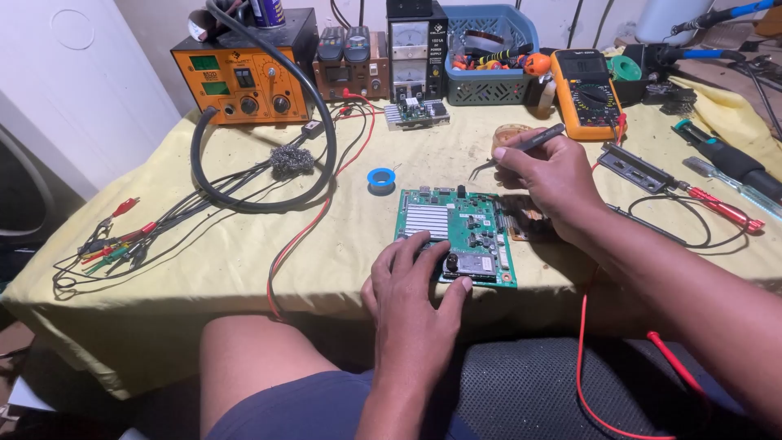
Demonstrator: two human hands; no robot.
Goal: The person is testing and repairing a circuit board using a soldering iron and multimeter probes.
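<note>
From the head camera, looking down: a green circuit board (456, 236) lies flat on the yellow cloth of the desk (244, 244), close to the near edge and right in front of the person. The left hand (411, 289) rests on the board's near side, fingers spread and pressing down, the thumb at the near right corner beside a small metal box on the board. Its grip is open and flat; it pins the board rather than pinches it.

The right hand (547, 175) hovers just beyond the board's far right corner. Its grip is pressed together on a pair of tweezers (521, 151), held like a pen, with the thin tips pointing left and down toward the board's far edge. The tips appear clear of the board; whether they carry a small part is too small to tell.

Around the work: a blue ring of tape (380, 179) just beyond the board's far left, an orange rework station (244, 77) at the back left with its black hose looping over the cloth, a yellow meter (586, 91) at the back right, and a red screwdriver (717, 208) well to the right.

By the look of it, the step in hand is steadying the board while the tweezers are brought to a spot on it. The next move seems to call for a slow, fine descent of the tips, with the left hand keeping the board from sliding.
</note>
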